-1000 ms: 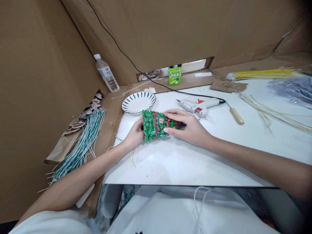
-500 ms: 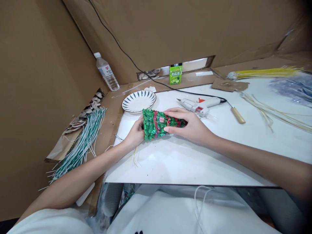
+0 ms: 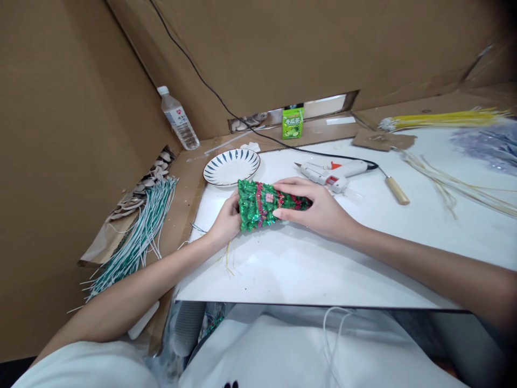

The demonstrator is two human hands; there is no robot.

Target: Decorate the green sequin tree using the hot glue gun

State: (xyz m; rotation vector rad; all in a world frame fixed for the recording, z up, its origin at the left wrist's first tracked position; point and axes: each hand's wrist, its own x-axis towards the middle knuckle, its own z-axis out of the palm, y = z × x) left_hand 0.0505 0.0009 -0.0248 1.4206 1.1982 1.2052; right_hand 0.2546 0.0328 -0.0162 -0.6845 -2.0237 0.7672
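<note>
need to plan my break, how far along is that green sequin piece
Done: the green sequin piece looks densely covered, with pink bands. In hand: left hand grips its wide end, right hand lies over the narrow end. The glue gun lies unused on the white board. What is left is unclear.

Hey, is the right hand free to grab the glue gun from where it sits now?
Probably yes, once it lets go. The right hand grips the green sequined piece, and the glue gun lies just beyond it on the white board with nothing between them.
</note>
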